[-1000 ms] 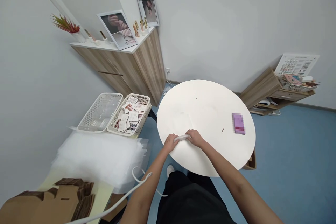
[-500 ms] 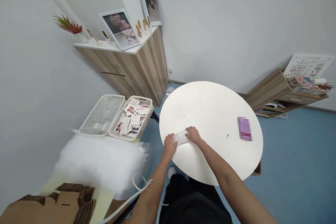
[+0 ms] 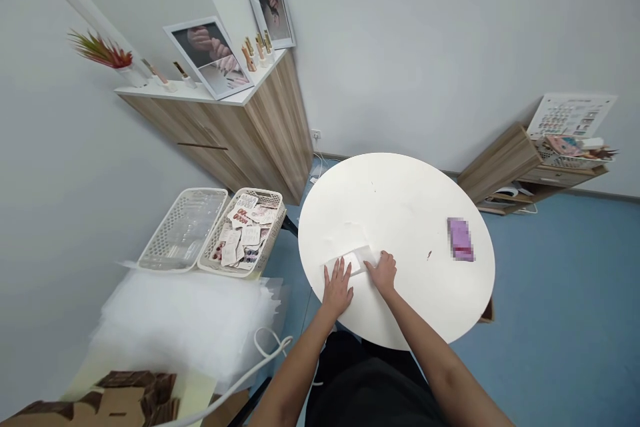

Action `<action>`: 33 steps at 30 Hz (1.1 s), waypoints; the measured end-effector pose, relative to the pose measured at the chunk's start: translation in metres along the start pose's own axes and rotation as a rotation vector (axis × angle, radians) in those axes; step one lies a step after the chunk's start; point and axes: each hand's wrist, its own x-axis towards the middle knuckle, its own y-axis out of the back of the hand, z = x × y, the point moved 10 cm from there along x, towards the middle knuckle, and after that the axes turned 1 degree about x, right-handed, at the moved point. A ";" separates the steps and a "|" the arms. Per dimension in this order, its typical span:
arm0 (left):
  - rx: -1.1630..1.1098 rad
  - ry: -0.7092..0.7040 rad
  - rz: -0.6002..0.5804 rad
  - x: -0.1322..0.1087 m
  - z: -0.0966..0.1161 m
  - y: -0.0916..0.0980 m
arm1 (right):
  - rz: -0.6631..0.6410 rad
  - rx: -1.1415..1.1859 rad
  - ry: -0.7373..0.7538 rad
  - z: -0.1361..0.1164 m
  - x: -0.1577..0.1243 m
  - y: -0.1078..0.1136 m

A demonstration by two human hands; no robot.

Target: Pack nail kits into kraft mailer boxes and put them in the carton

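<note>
A small flat white packet in a translucent white wrapping sheet point(image 3: 367, 255) lies near the left front edge of the round white table point(image 3: 400, 193). My left hand point(image 3: 339, 288) rests on it, fingers spread and pressed flat. At the sheet's right end, my right hand point(image 3: 383, 272) is closed, thumb and fingers pinching the loose wrapping. What is inside the wrapping cannot be made out clearly.
A blurred purple item point(image 3: 461, 239) sits on the table's right. To the left stand a basket of printed nail cards point(image 3: 278, 216), a basket of clear plastic pieces point(image 3: 150, 255), stacked white translucent sheets point(image 3: 185, 313) and brown cardboard point(image 3: 120, 407). A white cable point(image 3: 240, 379) hangs beside my left arm.
My left hand has gone from gripping the packet's left end to lying flat on it. My right hand has moved right and down, and the wrapping now extends further right. The view has shifted slightly.
</note>
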 end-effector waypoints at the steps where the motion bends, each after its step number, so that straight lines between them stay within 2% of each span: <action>1: 0.001 -0.001 -0.001 -0.001 0.002 -0.001 | -0.021 -0.005 -0.043 0.009 -0.003 -0.001; 5: -0.012 0.004 0.005 -0.006 0.009 -0.003 | -0.215 -0.038 -0.168 0.025 -0.010 -0.013; 7: -0.018 0.001 -0.009 -0.007 0.011 -0.005 | -0.279 -0.006 -0.189 0.022 -0.011 -0.017; 9: -0.013 0.000 -0.046 -0.007 0.012 -0.007 | -0.275 0.026 -0.165 0.012 -0.009 -0.016; 13: 0.003 0.017 -0.122 -0.007 0.006 -0.012 | -0.128 0.105 0.023 -0.027 -0.009 0.000; 16: -0.025 0.030 -0.164 -0.008 0.001 -0.016 | -0.094 0.197 0.242 -0.060 -0.023 0.009; 19: -0.086 0.033 -0.185 -0.010 -0.002 -0.015 | -0.129 0.189 0.481 -0.086 -0.046 0.011; 22: -0.168 0.029 -0.194 -0.010 -0.003 -0.011 | -0.227 0.107 0.670 -0.099 -0.072 0.001; 24: -0.242 0.033 -0.194 -0.010 -0.004 -0.009 | -0.302 0.038 0.699 -0.099 -0.085 -0.009; 26: -0.325 0.054 -0.144 -0.011 -0.008 -0.005 | -0.370 -0.048 0.663 -0.094 -0.092 -0.018; 29: -0.437 0.224 0.076 -0.020 -0.033 0.005 | -0.487 -0.182 0.597 -0.089 -0.098 -0.028; 31: -0.499 0.461 0.243 -0.036 -0.062 0.007 | -0.563 -0.240 0.565 -0.089 -0.099 -0.030; 33: -0.591 0.733 0.332 -0.058 -0.090 -0.002 | -0.624 -0.268 0.536 -0.091 -0.098 -0.029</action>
